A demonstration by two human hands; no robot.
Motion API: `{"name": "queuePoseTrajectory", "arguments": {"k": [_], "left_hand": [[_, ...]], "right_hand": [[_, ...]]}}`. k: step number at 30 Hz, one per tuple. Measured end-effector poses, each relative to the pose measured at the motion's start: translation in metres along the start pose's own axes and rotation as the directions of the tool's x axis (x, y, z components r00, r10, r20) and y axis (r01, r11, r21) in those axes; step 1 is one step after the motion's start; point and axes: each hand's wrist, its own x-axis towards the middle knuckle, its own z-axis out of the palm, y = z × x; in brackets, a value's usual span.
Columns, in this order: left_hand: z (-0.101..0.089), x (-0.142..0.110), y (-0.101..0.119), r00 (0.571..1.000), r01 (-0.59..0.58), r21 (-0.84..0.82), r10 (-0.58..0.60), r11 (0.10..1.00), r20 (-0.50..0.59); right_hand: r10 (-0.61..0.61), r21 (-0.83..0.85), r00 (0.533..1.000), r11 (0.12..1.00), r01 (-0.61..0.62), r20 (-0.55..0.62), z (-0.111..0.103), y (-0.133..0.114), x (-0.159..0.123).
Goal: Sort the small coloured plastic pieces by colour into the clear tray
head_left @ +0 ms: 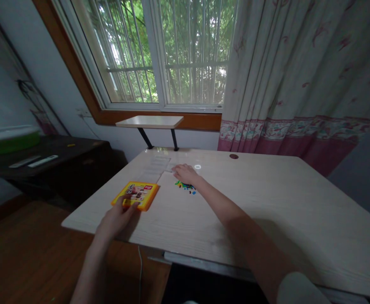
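Note:
A flat yellow box (pixel 137 192) with a printed picture on its lid lies near the left side of the table. My left hand (pixel 118 217) grips its near edge, thumb and fingers around the corner. Further back, my right hand (pixel 186 173) has its fingers bent down on a clear plastic piece (pixel 169 164); their tips are small and hard to make out. Just below that hand is a scatter of tiny green, yellow, blue and dark pieces (pixel 186 186), partly covered by it. Clear plastic sheets or trays (pixel 155 169) lie behind the box.
The pale table (pixel 222 211) has a small raised shelf (pixel 149 122) at its back left and a brown round cap (pixel 233 156) near the back edge. A dark side table (pixel 74 152) with a green container (pixel 10 141) stands to the left.

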Motion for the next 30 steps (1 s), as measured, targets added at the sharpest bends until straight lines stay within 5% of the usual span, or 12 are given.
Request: {"name": "queuePoseTrajectory", "arguments": {"k": [17, 25, 30], "left_hand": [[-0.007, -0.003, 0.004, 0.997, 0.011, 0.003, -0.011, 1.000, 0.077], [-0.007, -0.005, 0.005, 0.997, 0.000, 0.001, 0.000, 1.000, 0.078], [-0.008, -0.006, 0.006, 0.996, 0.003, 0.008, -0.004, 1.000, 0.084]], "right_hand": [[-0.042, 0.110, 0.999, 0.993, 0.044, -0.019, 0.007, 0.002, 0.001], [0.029, -0.013, 1.000, 1.000, -0.029, -0.004, 0.000, -0.005, 0.021], [-0.033, -0.049, 0.997, 0.998, 0.036, 0.064, -0.012, -0.004, 0.023]]}}
